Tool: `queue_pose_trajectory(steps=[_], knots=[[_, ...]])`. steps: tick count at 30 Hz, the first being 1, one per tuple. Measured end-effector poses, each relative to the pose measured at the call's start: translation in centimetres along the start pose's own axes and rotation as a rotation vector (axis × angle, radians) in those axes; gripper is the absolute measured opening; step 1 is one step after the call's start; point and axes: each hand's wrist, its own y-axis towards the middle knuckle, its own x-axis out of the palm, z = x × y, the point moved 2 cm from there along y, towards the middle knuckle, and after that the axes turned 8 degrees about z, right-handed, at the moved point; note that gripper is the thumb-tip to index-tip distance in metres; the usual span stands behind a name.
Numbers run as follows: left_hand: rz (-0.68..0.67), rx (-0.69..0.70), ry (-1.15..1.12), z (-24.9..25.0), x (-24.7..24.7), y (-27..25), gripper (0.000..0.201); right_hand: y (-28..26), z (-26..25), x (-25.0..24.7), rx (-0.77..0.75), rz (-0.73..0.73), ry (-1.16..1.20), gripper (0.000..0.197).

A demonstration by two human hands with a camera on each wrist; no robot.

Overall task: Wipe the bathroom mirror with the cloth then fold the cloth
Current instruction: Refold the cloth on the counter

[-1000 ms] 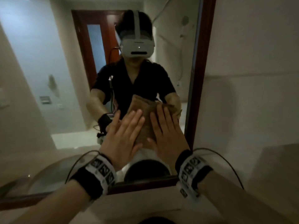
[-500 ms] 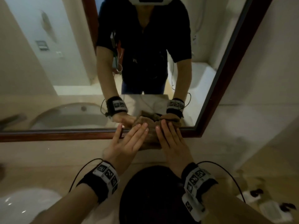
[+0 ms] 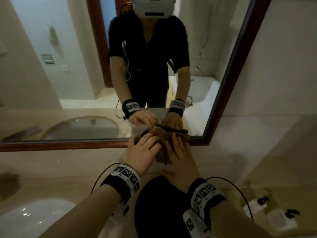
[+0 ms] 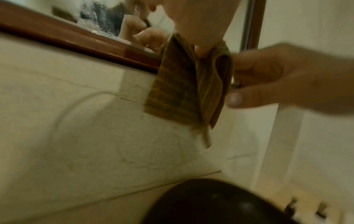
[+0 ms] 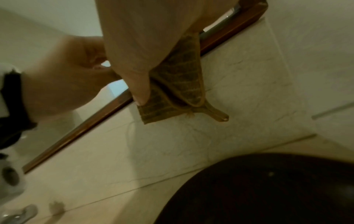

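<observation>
The wood-framed mirror (image 3: pixel 72 86) fills the wall ahead. A brown ribbed cloth (image 3: pixel 163 156) hangs folded over the mirror's lower frame (image 3: pixel 68 143) near its right corner, drooping onto the tiled wall below. My left hand (image 3: pixel 154 141) grips the cloth's left side; in the left wrist view its fingers (image 4: pixel 201 50) pinch into a fold of the cloth (image 4: pixel 180 84). My right hand (image 3: pixel 175 141) holds the right side, with its thumb (image 5: pixel 140 86) pressed on the cloth (image 5: pixel 180 81). A hanging loop dangles from the cloth's lower corner.
A black round object (image 3: pixel 159 212) sits on the beige counter right under my hands. A white sink basin (image 3: pixel 34 219) lies at lower left, with a faucet (image 5: pixel 19 215) beside it. Small white toiletry bottles (image 3: pixel 277 219) stand at lower right.
Both hands slid the cloth down the glass to the lower frame. Fingers that lay flat on the cloth now curl and take hold of it.
</observation>
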Motion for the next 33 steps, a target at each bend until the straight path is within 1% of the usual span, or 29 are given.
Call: queue_pose_trajectory(steps=[2, 3, 4, 5, 7, 8, 10, 11, 12, 13, 14, 15, 16, 18, 19, 21, 23, 24, 26, 27, 28, 29, 30, 31, 33], knots=[[0.017, -0.169, -0.166, 0.7, -1.6, -0.7, 0.024, -1.1, -2.3, -0.6, 0.08, 0.006, 0.012, 0.094], [-0.025, -0.257, -0.242, 0.9, -2.5, -1.3, 0.026, -1.7, -3.6, -1.2, 0.135, 0.022, 0.026, 0.087], [-0.079, -0.325, -0.304, 1.0, -3.6, -2.3, 0.026, -2.2, -5.0, -2.1, 0.198, 0.006, 0.07, 0.075], [-0.132, -0.366, -0.35, 1.1, -4.7, -3.3, 0.024, -2.7, -6.2, -3.0, 0.28, -0.062, 0.159, 0.058], [-0.162, -0.428, -0.445, 1.1, -7.2, -5.8, 0.012, -4.2, -8.4, -4.5, 0.43, -0.208, 0.329, 0.029], [-0.166, -0.476, -0.502, 1.1, -8.4, -7.0, 0.009, -5.0, -9.3, -5.2, 0.469, -0.234, 0.378, 0.021], [-0.239, -0.564, -0.571, 0.8, -10.7, -9.3, 0.024, -6.8, -11.1, -7.0, 0.507, -0.203, 0.489, 0.015], [-0.259, -0.612, -0.616, 0.5, -11.4, -10.7, 0.023, -7.7, -12.1, -7.9, 0.513, -0.196, 0.553, 0.015], [-0.263, -0.655, -0.669, 0.0, -12.2, -11.9, 0.017, -8.4, -13.1, -8.8, 0.508, -0.191, 0.61, 0.015], [-0.252, -0.699, -0.733, -0.6, -12.8, -13.2, 0.022, -9.2, -14.2, -9.6, 0.507, -0.189, 0.648, 0.015], [-0.231, -0.748, -0.793, -1.2, -13.2, -14.5, 0.035, -9.9, -15.2, -10.3, 0.501, -0.18, 0.674, 0.015], [-0.226, -0.793, -0.851, -1.6, -13.6, -15.8, 0.042, -10.5, -16.2, -11.0, 0.499, -0.172, 0.694, 0.016], [-0.23, -0.811, -0.868, -2.0, -14.1, -16.8, 0.038, -11.1, -17.2, -11.5, 0.507, -0.171, 0.718, 0.016], [-0.264, -0.813, -0.858, -2.3, -15.2, -18.4, 0.022, -12.2, -19.2, -12.3, 0.528, -0.181, 0.746, 0.017], [-0.261, -0.817, -0.866, -2.5, -15.7, -19.4, 0.021, -12.6, -20.4, -12.8, 0.537, -0.193, 0.753, 0.018], [-0.3, -0.848, -0.829, -2.6, -16.1, -21.4, 0.022, -13.0, -22.3, -13.5, 0.533, -0.238, 0.728, 0.018], [-0.334, -0.889, -0.748, -2.5, -16.5, -23.3, 0.013, -13.3, -23.7, -13.6, 0.53, -0.278, 0.692, 0.019], [-0.318, -0.928, -0.686, -2.3, -17.1, -24.1, 0.012, -13.6, -24.1, -13.5, 0.55, -0.292, 0.693, 0.02], [-0.241, -1.002, -0.573, -1.7, -18.4, -25.6, 0.023, -14.2, -24.8, -12.9, 0.633, -0.298, 0.725, 0.024], [-0.218, -1.017, -0.57, -1.1, -19.1, -26.2, 0.026, -14.5, -25.1, -12.6, 0.692, -0.297, 0.771, 0.023], [-0.243, -1.011, -0.624, -0.3, -19.6, -26.7, 0.027, -14.7, -25.4, -12.3, 0.761, -0.302, 0.847, 0.019], [-0.284, -0.977, -0.725, 0.8, -20.1, -27.1, 0.026, -14.9, -25.9, -12.0, 0.844, -0.312, 0.963, 0.013], [-0.333, -0.929, -0.828, 1.8, -20.6, -27.5, 0.027, -15.1, -26.5, -11.9, 0.94, -0.337, 1.088, 0.009], [-0.359, -0.861, -0.89, 2.6, -21.0, -27.7, 0.033, -15.2, -27.1, -11.9, 1.021, -0.356, 1.188, 0.008], [-0.383, -0.726, -0.83, 3.4, -21.6, -27.8, 0.045, -15.3, -28.0, -12.1, 1.084, -0.363, 1.247, 0.011]])
